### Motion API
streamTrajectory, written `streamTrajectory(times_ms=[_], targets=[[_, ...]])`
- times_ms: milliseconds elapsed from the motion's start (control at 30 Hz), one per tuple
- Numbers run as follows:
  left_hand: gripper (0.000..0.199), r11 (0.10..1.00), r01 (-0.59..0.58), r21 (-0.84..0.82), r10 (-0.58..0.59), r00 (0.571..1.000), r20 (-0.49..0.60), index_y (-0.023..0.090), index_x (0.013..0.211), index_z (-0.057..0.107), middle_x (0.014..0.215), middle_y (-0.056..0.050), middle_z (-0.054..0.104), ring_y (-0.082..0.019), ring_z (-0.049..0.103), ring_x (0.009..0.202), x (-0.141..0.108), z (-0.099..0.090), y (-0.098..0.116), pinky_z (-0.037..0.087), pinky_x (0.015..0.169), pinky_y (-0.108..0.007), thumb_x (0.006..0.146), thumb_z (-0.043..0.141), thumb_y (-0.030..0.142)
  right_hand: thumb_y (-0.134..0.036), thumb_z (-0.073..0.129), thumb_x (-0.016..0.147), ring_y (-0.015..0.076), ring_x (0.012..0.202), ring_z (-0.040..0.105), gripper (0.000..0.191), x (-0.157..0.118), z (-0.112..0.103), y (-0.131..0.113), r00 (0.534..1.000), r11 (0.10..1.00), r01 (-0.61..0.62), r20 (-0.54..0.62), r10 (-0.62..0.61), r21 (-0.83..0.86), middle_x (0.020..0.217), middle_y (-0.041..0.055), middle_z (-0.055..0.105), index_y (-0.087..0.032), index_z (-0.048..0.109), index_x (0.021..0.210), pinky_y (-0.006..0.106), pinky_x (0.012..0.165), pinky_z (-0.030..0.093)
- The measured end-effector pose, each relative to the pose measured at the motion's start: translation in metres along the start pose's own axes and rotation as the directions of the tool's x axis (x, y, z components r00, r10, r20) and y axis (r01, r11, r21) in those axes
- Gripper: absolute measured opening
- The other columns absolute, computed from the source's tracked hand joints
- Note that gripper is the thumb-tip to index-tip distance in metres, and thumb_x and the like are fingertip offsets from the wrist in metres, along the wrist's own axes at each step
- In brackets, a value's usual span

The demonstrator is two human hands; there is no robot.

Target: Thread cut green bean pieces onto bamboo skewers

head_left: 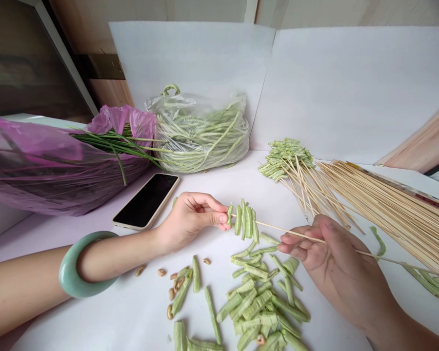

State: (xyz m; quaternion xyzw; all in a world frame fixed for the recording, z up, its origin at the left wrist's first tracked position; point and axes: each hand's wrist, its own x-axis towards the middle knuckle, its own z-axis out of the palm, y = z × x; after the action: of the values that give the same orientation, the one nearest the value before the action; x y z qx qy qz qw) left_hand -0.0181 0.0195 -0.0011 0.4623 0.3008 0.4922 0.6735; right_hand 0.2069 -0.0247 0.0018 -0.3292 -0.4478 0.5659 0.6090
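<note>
Bamboo skewer pierces ridged green bean pieces.

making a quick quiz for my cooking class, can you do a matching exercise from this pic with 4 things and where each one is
Column 1
1. green bean pieces
2. phone
3. long green beans
4. jade-green bangle

Column 2
A. around the left forearm
B. inside a clear plastic bag
C. threaded on a bamboo skewer between the left hand and right hand
D. lying flat, dark screen up, on a white surface

Pairs: 1-C, 2-D, 3-B, 4-A
</note>
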Motion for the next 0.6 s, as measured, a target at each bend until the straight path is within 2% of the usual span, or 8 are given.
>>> streamTrajectory(times_ms=[200, 367, 600], targets=[[0.014, 1.0, -0.014, 0.011, 0.014, 1.0, 0.003, 0.011, 0.063, 0.071, 0.06, -0.004, 0.071, -0.013, 0.066, 0.052, 0.0007, 0.0006, 0.0005, 0.056, 0.057, -0.025, 0.056, 0.083, 0.012, -0.032, 0.068, 0.077, 0.017, 0.064, 0.072, 0.017, 0.0021, -0.0044, 0.005, 0.993, 0.991, -0.108, -0.03, 0.111, 0.074, 0.063, -0.0013, 0.072, -0.025, 0.073, 0.063, 0.028, 0.061, 0.061], [0.013, 0.999, -0.025, 0.043, 0.025, 1.0, 0.004, 0.011, 0.063, 0.071, 0.059, -0.003, 0.07, -0.013, 0.065, 0.052, -0.0001, 0.0004, 0.0007, 0.056, 0.057, -0.024, 0.057, 0.083, 0.012, -0.037, 0.065, 0.079, 0.016, 0.065, 0.071, 0.022, 0.0023, -0.0064, 0.0065, 0.983, 0.981, -0.18, -0.025, 0.182, 0.073, 0.063, 0.0029, 0.074, -0.023, 0.07, 0.062, 0.026, 0.062, 0.06], [0.011, 0.995, -0.069, 0.071, 0.067, 0.998, 0.021, 0.01, 0.064, 0.071, 0.059, -0.004, 0.071, -0.013, 0.066, 0.052, 0.0001, -0.0005, 0.0, 0.056, 0.056, -0.024, 0.058, 0.081, 0.01, -0.041, 0.073, 0.07, 0.0172, 0.062, 0.07, 0.023, 0.0029, -0.0061, 0.0073, 0.965, 0.968, -0.237, -0.1, 0.244, 0.079, 0.06, 0.0043, 0.072, -0.022, 0.067, 0.058, 0.028, 0.059, 0.059]])
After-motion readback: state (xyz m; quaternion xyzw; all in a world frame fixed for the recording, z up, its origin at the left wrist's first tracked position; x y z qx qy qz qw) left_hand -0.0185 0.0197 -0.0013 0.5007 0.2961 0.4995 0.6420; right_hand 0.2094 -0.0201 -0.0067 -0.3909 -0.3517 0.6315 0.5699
